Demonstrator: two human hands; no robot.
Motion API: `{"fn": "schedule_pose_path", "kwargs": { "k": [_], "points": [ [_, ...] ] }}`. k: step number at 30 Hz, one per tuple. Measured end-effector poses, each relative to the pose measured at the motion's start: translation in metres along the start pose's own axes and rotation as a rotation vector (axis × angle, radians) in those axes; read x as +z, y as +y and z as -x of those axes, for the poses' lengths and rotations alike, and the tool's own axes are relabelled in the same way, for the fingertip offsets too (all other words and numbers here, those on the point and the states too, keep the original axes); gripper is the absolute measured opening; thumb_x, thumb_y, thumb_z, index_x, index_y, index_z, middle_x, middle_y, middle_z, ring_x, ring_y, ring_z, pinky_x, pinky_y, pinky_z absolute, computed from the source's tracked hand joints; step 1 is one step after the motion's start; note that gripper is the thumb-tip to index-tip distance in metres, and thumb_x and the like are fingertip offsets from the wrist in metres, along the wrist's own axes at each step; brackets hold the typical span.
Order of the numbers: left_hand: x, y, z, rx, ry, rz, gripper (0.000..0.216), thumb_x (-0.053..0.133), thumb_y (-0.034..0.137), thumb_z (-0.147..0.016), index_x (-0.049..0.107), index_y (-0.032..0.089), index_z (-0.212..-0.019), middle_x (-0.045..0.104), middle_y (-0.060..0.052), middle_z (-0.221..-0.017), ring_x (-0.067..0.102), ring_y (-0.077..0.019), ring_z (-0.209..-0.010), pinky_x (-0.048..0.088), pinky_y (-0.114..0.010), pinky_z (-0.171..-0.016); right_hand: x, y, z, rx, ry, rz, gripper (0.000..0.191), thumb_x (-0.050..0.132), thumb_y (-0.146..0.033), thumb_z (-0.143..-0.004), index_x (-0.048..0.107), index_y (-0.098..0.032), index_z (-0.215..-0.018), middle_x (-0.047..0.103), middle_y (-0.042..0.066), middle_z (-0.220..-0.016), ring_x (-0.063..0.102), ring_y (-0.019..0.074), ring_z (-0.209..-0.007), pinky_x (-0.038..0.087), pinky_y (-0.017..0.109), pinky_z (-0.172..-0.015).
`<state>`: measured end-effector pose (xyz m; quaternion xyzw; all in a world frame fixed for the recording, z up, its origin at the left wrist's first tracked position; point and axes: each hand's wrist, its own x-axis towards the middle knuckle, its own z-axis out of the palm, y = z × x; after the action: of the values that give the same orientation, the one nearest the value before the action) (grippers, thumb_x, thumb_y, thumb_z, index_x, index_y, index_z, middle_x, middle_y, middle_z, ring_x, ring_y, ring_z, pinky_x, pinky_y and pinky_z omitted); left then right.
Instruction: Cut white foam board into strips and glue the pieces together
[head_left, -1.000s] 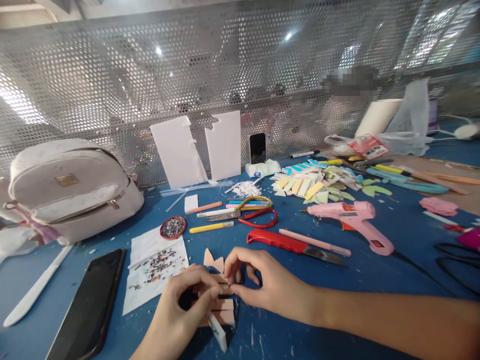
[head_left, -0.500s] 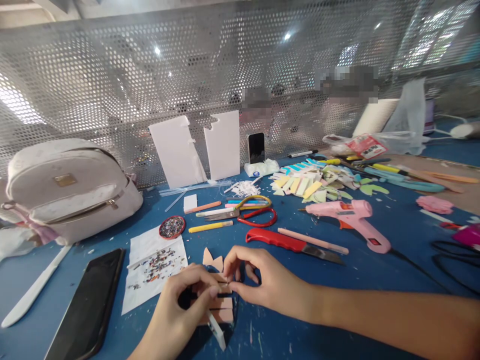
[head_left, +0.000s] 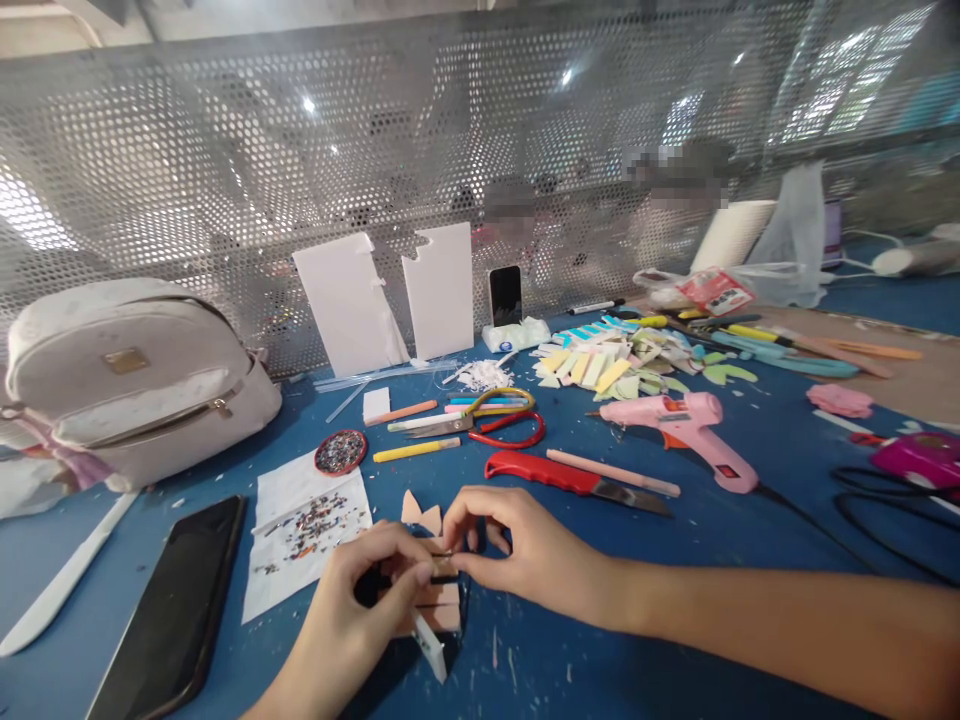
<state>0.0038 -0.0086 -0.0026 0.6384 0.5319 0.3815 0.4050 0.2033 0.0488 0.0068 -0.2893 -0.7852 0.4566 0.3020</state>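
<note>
My left hand [head_left: 367, 600] is closed around a small craft piece faced with peach strips [head_left: 439, 617], dark gaps showing between them. A white flat bar [head_left: 430, 648] juts out below its thumb. At the upper edge of the same piece, my right hand [head_left: 510, 540] has thumb and index finger pinched together; what lies between them is too small to name. Just beyond the fingertips are small pointed peach cutouts [head_left: 420, 514]. To the left, white paper [head_left: 259, 590] carries scattered coloured bits, with a red-rimmed dish of sparkly bits [head_left: 341, 453] at its top edge.
Right of my hands lie a red-handled knife [head_left: 540, 470], a peach marker [head_left: 615, 473] and a pink glue gun [head_left: 697, 430]. Scissors [head_left: 506, 428] and markers sit ahead. A black phone [head_left: 169, 610] and white plastic knife [head_left: 67, 580] are left, a backpack [head_left: 135, 380] behind them.
The view has shifted slightly, so most things sit a little further left. Both hands keep nearly the same hold on the peach-striped craft piece.
</note>
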Motion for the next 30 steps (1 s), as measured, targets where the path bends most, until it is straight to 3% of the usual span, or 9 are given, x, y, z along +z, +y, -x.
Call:
{"fn": "schedule_pose_path", "kwargs": {
  "k": [13, 17, 30],
  "points": [
    [0.0002, 0.0040, 0.0004, -0.040, -0.007, 0.015, 0.027, 0.060, 0.038, -0.087, 0.067, 0.017, -0.072, 0.066, -0.003, -0.076, 0.052, -0.0144, -0.066, 0.041, -0.023, -0.061, 0.0001, -0.0015, 0.0018, 0.005, 0.012, 0.038, 0.011, 0.065, -0.007, -0.079, 0.064, -0.017, -0.082, 0.062, -0.003, -0.082, 0.055, 0.0092, -0.070, 0.037, 0.019, -0.056],
    [0.0009, 0.0035, 0.0007, -0.082, -0.022, 0.043, 0.027, 0.060, 0.040, -0.087, 0.067, 0.018, -0.074, 0.066, -0.003, -0.077, 0.051, -0.0138, -0.066, 0.037, -0.020, -0.053, 0.0003, -0.0023, 0.0029, 0.003, 0.020, 0.049, 0.011, 0.065, -0.007, -0.079, 0.064, -0.017, -0.081, 0.061, -0.004, -0.080, 0.054, 0.0086, -0.068, 0.037, 0.019, -0.056],
    [0.0017, -0.0007, -0.0009, -0.011, 0.025, -0.027, 0.022, 0.060, 0.034, -0.085, 0.067, 0.018, -0.072, 0.060, -0.001, -0.068, 0.048, -0.0123, -0.059, 0.039, -0.021, -0.053, 0.0009, -0.0014, 0.0011, -0.006, 0.029, 0.058, 0.011, 0.064, -0.007, -0.078, 0.063, -0.018, -0.080, 0.060, -0.004, -0.079, 0.054, 0.0087, -0.068, 0.037, 0.019, -0.056]
  ]
}}
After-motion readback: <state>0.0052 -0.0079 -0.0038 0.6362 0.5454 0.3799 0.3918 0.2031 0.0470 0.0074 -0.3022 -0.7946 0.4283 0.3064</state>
